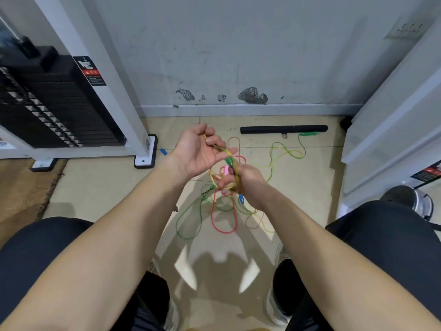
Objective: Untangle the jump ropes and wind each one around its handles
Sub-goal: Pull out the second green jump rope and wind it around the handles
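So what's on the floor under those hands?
Red rope and green rope loops on the tiles. The left hand and right hand, gripping yellow rope, hide the tangle's middle.

Black weight stack (47,111), black bar (284,129)

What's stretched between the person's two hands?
In the head view, a yellow rope runs from the left hand to the right hand, past a green handle.

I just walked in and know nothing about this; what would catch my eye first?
Mid-frame, the left hand pinches a yellow rope whose loops the right hand grips. Beneath them a red rope and a green rope lie tangled on the tiled floor. A black weight stack stands at far left.
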